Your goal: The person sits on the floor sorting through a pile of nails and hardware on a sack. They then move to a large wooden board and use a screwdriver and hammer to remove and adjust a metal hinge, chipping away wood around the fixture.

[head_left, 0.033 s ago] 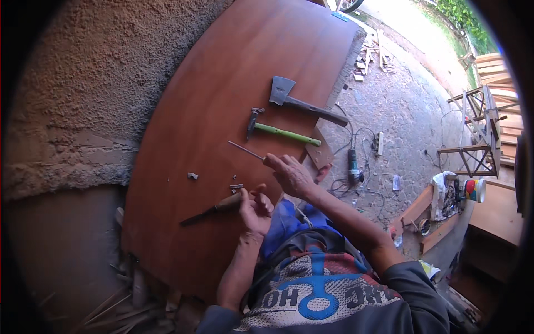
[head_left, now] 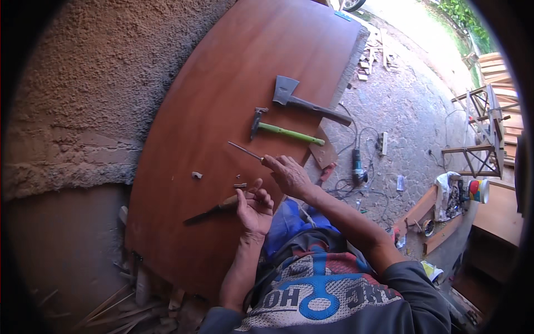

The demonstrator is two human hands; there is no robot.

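A dark grey hatchet (head_left: 303, 100) lies on a large reddish-brown wooden board (head_left: 222, 83), with a green-handled claw hammer (head_left: 283, 131) just below it. On the paved ground to the right, a black power tool (head_left: 357, 166) rests among tangled cables, near wooden frames (head_left: 481, 128).

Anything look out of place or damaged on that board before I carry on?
Nothing looks damaged. The brown board carries a hatchet, a green-handled hammer, a wooden-handled chisel and small loose bits. The right hand holds a thin screwdriver; the left hand is beside the chisel. Tangled cords clutter the ground.
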